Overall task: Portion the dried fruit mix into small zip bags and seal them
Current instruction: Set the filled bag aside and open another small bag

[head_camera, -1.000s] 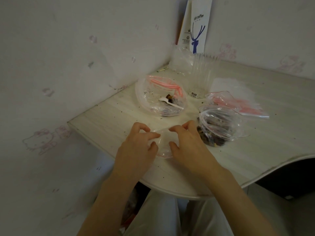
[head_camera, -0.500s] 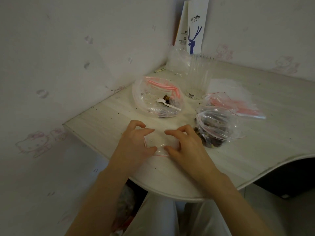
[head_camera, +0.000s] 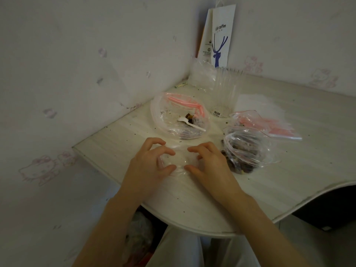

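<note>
A small clear zip bag (head_camera: 180,160) lies flat on the white table (head_camera: 289,180) near its front edge. My left hand (head_camera: 150,164) holds its left side with curled fingers and thumb. My right hand (head_camera: 208,162) holds its right side the same way. Behind them sits a large open zip bag (head_camera: 173,116) with a few bits of dried fruit and a white plastic spoon (head_camera: 189,123) inside. To the right, filled small bags of dried fruit mix (head_camera: 246,149) lie in a heap.
A stack of clear plastic cups (head_camera: 225,95) stands at the back. Empty red-striped zip bags (head_camera: 275,126) lie at the right. A white paper coffee bag (head_camera: 217,37) leans in the wall corner. Crumbs dot the tabletop. The wall runs along the left.
My hands have spread slightly apart on the small bag, and it now lies flatter on the table. The other bags have not moved.
</note>
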